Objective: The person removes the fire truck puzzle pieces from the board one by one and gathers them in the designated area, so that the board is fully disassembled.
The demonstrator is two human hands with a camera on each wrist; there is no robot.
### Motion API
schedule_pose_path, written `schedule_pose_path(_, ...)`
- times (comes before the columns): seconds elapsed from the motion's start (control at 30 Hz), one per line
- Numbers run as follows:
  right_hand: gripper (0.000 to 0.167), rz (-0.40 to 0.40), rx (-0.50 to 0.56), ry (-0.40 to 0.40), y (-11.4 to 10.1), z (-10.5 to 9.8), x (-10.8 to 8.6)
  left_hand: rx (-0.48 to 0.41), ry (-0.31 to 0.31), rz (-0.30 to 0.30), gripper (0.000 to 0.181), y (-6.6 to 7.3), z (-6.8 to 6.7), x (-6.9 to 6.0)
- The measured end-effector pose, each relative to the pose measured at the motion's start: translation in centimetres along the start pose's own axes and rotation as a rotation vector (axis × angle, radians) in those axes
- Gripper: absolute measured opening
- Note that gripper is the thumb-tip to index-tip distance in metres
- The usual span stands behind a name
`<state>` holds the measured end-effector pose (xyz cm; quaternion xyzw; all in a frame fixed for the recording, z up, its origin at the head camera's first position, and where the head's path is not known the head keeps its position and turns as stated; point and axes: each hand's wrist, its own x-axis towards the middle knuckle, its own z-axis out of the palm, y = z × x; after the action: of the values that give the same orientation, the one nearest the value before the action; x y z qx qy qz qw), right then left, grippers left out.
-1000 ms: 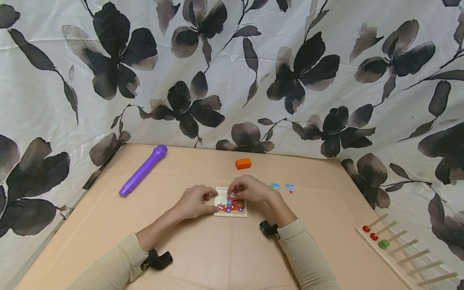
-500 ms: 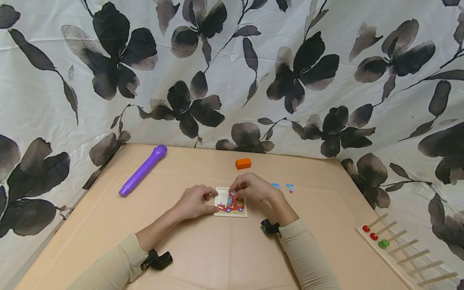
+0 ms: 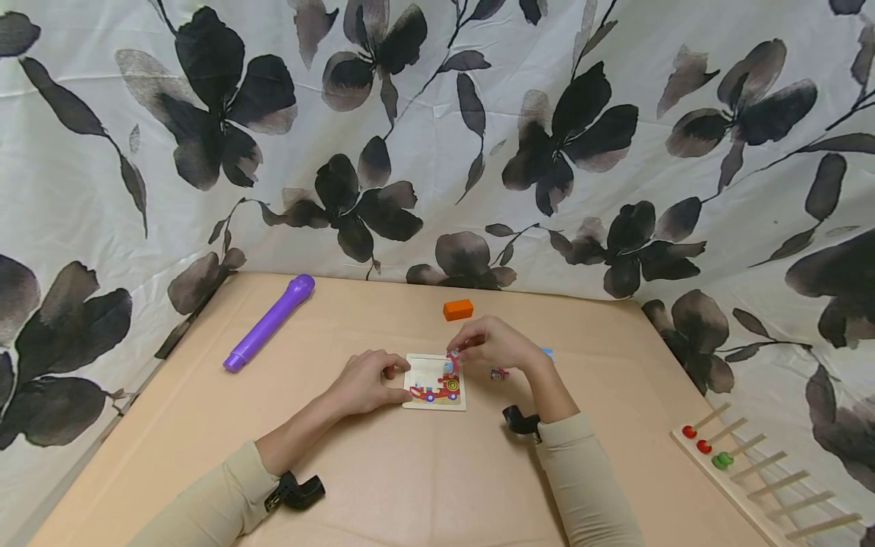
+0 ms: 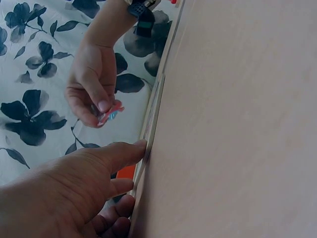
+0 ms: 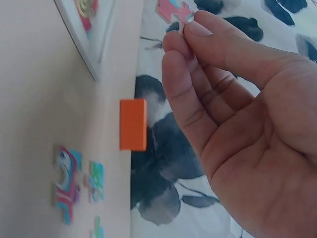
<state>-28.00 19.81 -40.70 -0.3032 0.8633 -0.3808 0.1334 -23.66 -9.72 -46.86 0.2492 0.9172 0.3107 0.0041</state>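
Observation:
A small wooden puzzle tray with a red vehicle picture lies mid-table. My left hand holds its left edge, thumb near the bottom and fingers above; in the left wrist view the left hand touches the thin tray edge. Pinched between thumb and fingertips of my right hand is a red and light-blue puzzle piece, over the tray's upper right. The right wrist view shows this piece raised in the right hand. The tray's upper left part shows bare wood.
Loose puzzle pieces lie right of the tray, partly hidden by the right arm. An orange block sits behind it, a purple tube at the back left. A pegged wooden rack with red and green beads stands at the right.
My right hand has moved up and to the right, lifting the piece away from the tray's middle. A loose piece near the right wrist has come into view. The left hand stays put.

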Motion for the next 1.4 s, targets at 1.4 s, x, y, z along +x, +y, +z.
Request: schedule_pose_path(1.4,0.025,0.196,0.02,0.102,3.9,-6.4,-6.6,0.001,0.003,0.004,0.046,-0.2,0.2,0.0)
